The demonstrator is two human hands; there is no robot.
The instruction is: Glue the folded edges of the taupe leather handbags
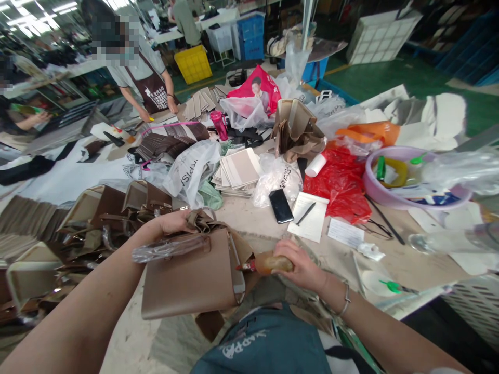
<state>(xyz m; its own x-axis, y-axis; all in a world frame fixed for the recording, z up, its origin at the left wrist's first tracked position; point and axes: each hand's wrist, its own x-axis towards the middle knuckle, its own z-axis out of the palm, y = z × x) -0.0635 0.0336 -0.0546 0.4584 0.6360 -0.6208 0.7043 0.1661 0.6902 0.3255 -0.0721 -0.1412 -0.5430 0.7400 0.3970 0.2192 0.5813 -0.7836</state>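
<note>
My left hand (171, 223) is closed on the top of a brown leather bag (191, 278), which lies tilted against my lap at the table's near edge. A strip of clear plastic (167, 248) runs across the bag's upper part. My right hand (298, 267) is wrapped round a small brownish squeeze bottle (268, 263) with a red nozzle, and the nozzle points left at the bag's right side edge.
More brown bags (117, 208) are piled at the left. A black phone (280, 205), a notepad with a pen (310, 215), red plastic (343, 182), a lilac basin (393, 179) and stacks of leather pieces (237, 169) crowd the table. A person in an apron (148, 83) works at the far side.
</note>
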